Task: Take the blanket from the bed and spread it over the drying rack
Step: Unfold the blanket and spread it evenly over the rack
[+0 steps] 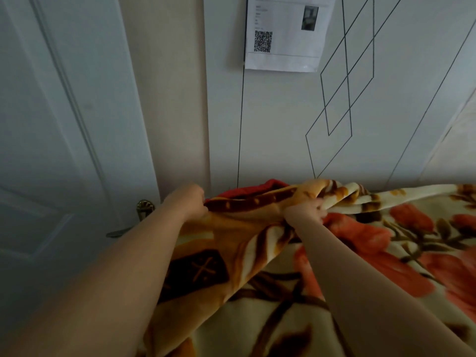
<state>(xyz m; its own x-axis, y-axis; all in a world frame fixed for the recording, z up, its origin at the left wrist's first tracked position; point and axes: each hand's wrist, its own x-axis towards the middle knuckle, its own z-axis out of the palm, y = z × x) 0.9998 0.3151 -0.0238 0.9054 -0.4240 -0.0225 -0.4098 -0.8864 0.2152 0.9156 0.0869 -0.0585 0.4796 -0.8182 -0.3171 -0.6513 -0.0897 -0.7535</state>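
My left hand (192, 200) and right hand (307, 211) each clutch the blanket (360, 243) edge; I should keep both grips high and pull apart evenly.

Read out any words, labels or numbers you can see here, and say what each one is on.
On the paper sheet on the wall: several printed lines, all too blurred to read.
On the same sheet, a QR code: no legible characters.
On the blanket: floral pattern only, no lettering.
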